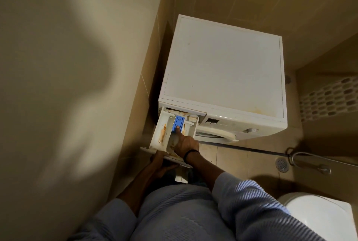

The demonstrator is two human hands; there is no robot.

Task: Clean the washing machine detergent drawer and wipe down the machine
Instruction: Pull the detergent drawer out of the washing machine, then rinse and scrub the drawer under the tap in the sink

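Protruding from the top left corner of the washing machine (222,70): one detergent drawer (164,134), white plastic, pulled far out and sloping down toward the person.

Condition of drawer: divided lengthwise into compartments. The left one is streaked with orange-brown residue, and more of the same stain sits along the near right corner and at the mouth of the slot. A blue insert (177,123) sits in the middle compartment, toward the machine.

Right hand (185,145): the index finger is straight with its tip pressed on the near end of the blue insert, and the other fingers (188,142) are curled in over the drawer's right side. A dark band (190,153) circles the wrist.

Left hand (158,165): under the drawer's front panel, in shadow; it appears to grip the panel from beneath, its fingers wrapped under the edge.

Machine: white, set in a tiled corner, its lid faintly spotted, with an orange smear near the front right. A dial (251,130) sits on the front.

Also present: floor drain (281,164), metal hose (310,160), toilet (319,217).
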